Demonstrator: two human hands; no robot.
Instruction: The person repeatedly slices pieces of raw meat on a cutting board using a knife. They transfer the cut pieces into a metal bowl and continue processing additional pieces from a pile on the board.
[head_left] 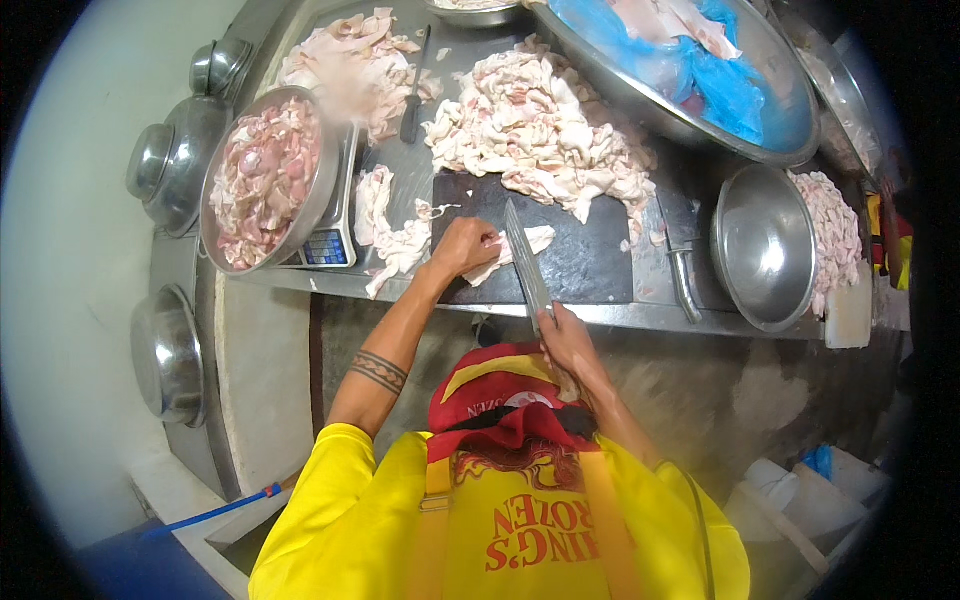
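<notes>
My left hand point(467, 247) is closed on a pale strip of meat or skin point(512, 252) that lies on the dark cutting board point(590, 265). My right hand point(568, 340) grips the handle end of a long knife point(527, 262). Its blade points away from me and crosses the strip just right of my left fingers. Behind the board spreads a big heap of pale strips point(530, 120), partly resting on it. More strips point(393, 235) lie to the left of the board, some hanging over the table edge.
A bowl of cut pieces point(265, 180) sits on a scale point(335, 245) at left. A second knife point(412, 105) lies beside flat pale pieces point(350, 65), a third point(682, 270) right of the board. Farther right are a steel bowl point(765, 250) and a large basin point(655, 110) with blue plastic point(725, 90).
</notes>
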